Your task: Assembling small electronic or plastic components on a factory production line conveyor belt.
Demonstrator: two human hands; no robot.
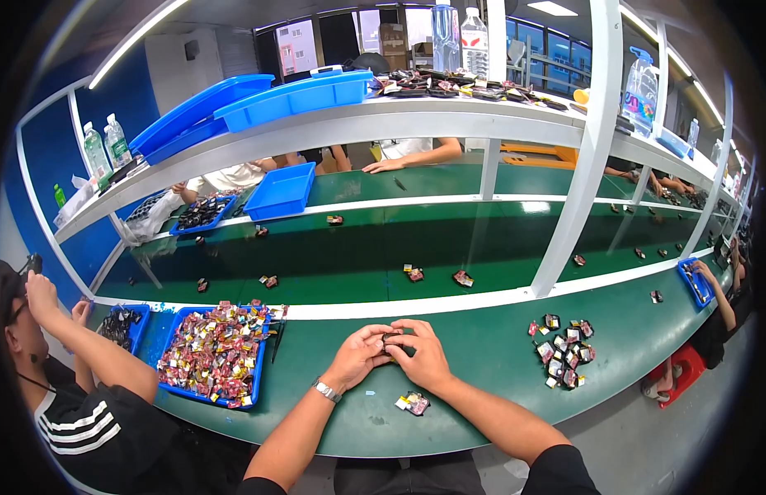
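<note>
Over the green table (482, 412), my left hand (358, 355) and my right hand (421, 356) meet, fingers closed around a small black piece (390, 345). My fingers cover most of it, so its kind cannot be made out. Just below my hands lies a small dark bundle with pink, white and yellow labels (414, 403). To my left a blue tray (255, 386) is heaped with similar labelled bundles (211, 351). Off to my right, several more of these bundles (571, 355) are spread in a loose group on the table.
Beyond a white rail (342, 312), a dark green belt (317, 256) carries scattered bundles. A slanted white post (577, 165) and a shelf with blue trays (296, 95) and bottles stand ahead. A co-worker (86, 396) sits close at left; others work at far right and across.
</note>
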